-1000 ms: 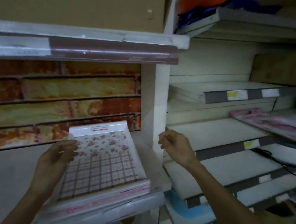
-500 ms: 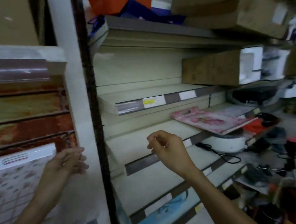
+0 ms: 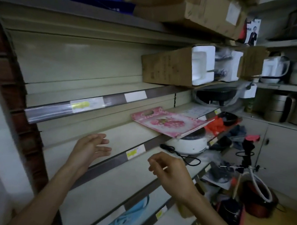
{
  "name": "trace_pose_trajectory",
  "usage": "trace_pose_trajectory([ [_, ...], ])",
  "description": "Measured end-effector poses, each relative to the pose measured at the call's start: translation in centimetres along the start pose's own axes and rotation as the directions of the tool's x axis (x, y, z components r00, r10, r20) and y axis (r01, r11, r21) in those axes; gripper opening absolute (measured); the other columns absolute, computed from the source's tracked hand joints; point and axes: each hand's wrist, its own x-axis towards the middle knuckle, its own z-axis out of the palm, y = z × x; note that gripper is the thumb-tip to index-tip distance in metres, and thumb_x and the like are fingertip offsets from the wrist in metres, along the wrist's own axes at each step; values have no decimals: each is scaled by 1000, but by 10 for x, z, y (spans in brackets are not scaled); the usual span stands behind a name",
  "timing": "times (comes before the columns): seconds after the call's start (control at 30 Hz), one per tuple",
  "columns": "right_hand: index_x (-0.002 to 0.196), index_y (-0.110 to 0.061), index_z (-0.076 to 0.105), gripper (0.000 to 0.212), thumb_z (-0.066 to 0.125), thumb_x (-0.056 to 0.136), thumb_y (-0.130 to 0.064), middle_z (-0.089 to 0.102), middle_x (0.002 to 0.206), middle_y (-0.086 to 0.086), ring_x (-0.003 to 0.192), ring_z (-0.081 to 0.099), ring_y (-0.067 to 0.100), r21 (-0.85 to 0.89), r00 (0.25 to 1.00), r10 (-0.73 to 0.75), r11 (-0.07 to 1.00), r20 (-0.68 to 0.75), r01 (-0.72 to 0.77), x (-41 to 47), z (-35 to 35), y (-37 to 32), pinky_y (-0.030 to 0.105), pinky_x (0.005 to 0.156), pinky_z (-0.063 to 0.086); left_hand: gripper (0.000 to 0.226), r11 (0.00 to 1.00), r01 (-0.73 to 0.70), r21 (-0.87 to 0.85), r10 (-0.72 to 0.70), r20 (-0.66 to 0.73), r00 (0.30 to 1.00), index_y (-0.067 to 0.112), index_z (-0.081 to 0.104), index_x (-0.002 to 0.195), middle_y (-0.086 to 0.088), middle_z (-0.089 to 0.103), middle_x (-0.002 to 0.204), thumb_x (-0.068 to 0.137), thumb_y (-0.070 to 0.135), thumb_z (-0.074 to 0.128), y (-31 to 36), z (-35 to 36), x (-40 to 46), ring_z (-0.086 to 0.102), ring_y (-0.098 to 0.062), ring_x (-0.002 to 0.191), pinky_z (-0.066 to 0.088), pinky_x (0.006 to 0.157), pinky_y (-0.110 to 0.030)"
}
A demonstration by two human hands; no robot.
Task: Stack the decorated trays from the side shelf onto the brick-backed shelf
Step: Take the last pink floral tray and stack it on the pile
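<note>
Both of my hands are raised in front of the side shelf (image 3: 116, 136), apart from each other and holding nothing. My left hand (image 3: 88, 150) is spread, fingers extended toward the shelf's front edge. My right hand (image 3: 170, 171) is loosely curled, fingers bent, empty. One pink decorated tray (image 3: 170, 123) with a floral print and a cut-out handle lies further along the same shelf, well apart from both hands; its far end overhangs the edge above a white cooker (image 3: 188, 144) on the level below. A yellow price label (image 3: 133, 153) sits on the shelf rail between my hands. Cardboard boxes (image 3: 169, 67) occupy the upper shelves.
</note>
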Motion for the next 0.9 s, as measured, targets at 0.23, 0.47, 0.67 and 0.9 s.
trace_pose_trajectory([
  [0.23,95,-26,67,12,55,96,-28,72,76,-13,74,68,2,-59,999,35,998,-32,-37,18,-35,59,26,69,55,22,983,177,-58,-173,66,983,-6,55,112,-21,66,99,97,11,56,-20,86,80,72,-34,74,60,56,-34],
  [0.47,96,-24,67,12,55,97,-28,72,79,-12,74,68,3,-108,999,32,994,-31,-35,59,-67,112,25,66,56,26,968,251,1,-251,47,967,-5,46,117,-27,59,109,98,11,52,-54,150,163,69,-33,75,59,59,-35],
  [0.67,93,-20,67,15,54,97,-28,72,77,-8,67,65,7,-134,998,45,990,-40,-50,99,-85,143,22,60,51,14,941,338,1,-337,60,940,-10,59,95,-26,73,73,89,3,59,-78,180,212,74,-36,72,62,73,-43],
  [0.9,100,-22,67,15,53,97,-26,73,83,-9,78,68,2,-142,999,40,989,-23,-43,133,-95,166,29,71,55,12,928,372,-29,-372,29,928,-1,54,107,-22,67,95,96,0,49,-86,212,232,67,-36,79,58,63,-49],
])
